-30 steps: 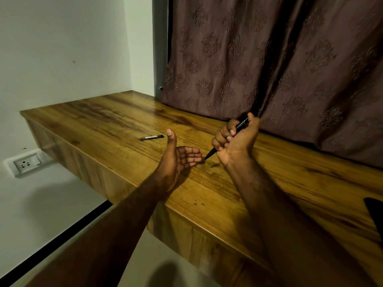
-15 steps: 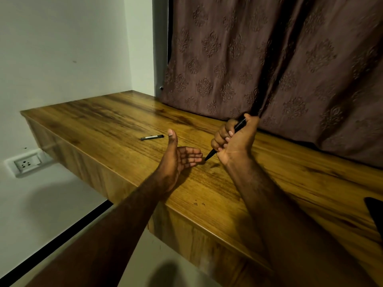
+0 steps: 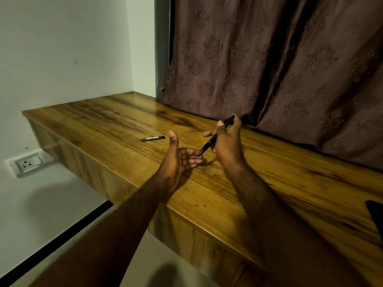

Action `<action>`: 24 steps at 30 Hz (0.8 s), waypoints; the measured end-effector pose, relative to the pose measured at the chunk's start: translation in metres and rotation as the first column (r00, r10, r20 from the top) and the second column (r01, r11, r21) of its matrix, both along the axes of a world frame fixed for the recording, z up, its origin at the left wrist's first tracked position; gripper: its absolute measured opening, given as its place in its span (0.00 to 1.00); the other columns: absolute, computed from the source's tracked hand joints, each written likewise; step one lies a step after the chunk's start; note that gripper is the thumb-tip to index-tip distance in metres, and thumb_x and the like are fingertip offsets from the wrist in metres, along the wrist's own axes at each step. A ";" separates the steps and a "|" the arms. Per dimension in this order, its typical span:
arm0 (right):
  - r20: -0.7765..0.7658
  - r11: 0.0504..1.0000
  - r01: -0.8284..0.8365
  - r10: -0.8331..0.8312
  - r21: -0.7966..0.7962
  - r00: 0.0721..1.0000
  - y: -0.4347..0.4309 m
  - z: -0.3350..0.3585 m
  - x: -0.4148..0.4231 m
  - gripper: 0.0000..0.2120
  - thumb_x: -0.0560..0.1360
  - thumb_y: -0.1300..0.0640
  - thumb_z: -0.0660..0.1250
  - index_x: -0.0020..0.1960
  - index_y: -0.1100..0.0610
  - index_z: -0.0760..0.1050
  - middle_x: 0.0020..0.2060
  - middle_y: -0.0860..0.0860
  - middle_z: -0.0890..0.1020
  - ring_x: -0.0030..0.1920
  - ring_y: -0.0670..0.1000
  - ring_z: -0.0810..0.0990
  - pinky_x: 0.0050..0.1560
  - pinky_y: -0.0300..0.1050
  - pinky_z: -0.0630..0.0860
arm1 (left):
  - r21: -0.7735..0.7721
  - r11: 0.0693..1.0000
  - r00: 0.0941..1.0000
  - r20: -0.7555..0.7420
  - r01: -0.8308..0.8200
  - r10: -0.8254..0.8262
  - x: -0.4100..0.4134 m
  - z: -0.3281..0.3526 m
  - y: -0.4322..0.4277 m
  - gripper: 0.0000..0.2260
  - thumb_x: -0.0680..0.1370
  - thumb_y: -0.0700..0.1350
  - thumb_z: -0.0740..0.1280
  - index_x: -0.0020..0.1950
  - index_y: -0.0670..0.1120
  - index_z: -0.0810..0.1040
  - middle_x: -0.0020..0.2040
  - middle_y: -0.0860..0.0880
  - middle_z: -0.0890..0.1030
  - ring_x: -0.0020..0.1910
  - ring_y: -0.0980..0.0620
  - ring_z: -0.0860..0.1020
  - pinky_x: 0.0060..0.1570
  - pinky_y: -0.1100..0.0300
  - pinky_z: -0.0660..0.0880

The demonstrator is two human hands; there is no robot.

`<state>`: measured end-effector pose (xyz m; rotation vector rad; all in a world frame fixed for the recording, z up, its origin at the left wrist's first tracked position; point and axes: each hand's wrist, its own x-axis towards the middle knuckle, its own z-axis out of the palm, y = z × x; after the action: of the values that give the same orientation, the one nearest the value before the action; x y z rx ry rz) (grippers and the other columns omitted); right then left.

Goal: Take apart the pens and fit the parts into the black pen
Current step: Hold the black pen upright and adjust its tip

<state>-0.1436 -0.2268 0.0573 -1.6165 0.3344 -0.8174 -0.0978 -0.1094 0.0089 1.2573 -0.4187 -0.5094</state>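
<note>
Partly hidden behind the right hand [image 3: 227, 146] gripping it, the black pen [image 3: 209, 145] points at the spread-open left hand [image 3: 178, 160].

No legible text, brand, number or sign is found in this view. The short dark pen piece [image 3: 153, 138] lying on the wooden table [image 3: 103, 125] carries a pale strip along its body. Whether that strip bears print cannot be told at this size.
</note>
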 end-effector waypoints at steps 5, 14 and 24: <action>0.010 0.994 0.030 -0.029 -0.110 1.000 -0.001 -0.008 0.001 0.23 0.83 0.56 0.55 0.75 0.45 0.53 0.37 0.53 0.80 0.30 0.49 0.76 0.21 0.37 0.69 | 0.006 1.000 1.000 0.000 -0.011 0.011 0.002 -0.002 -0.001 0.46 0.74 0.70 0.38 0.58 0.34 0.77 0.53 0.36 0.82 0.53 0.42 0.81 0.57 0.52 0.74; 0.070 0.992 0.057 -0.049 -0.117 0.996 -0.006 -0.010 0.004 0.22 0.82 0.59 0.58 0.73 0.47 0.55 0.36 0.54 0.79 0.27 0.49 0.76 0.22 0.41 0.72 | -0.005 1.000 1.000 -0.005 -0.005 0.005 0.000 0.000 0.000 0.43 0.75 0.69 0.37 0.53 0.37 0.78 0.53 0.37 0.81 0.52 0.43 0.80 0.60 0.50 0.72; 0.120 0.972 0.063 -0.036 -0.227 0.992 -0.011 -0.009 0.003 0.21 0.82 0.57 0.58 0.72 0.49 0.57 0.35 0.53 0.79 0.28 0.47 0.75 0.27 0.39 0.71 | -0.005 1.000 1.000 0.003 0.005 -0.005 -0.002 0.002 0.001 0.43 0.75 0.69 0.37 0.54 0.36 0.78 0.51 0.38 0.82 0.51 0.44 0.81 0.56 0.53 0.74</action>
<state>-0.1404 -0.2375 0.0482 -1.7727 0.2037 -1.0136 -0.1000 -0.1081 0.0104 1.2526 -0.4249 -0.5106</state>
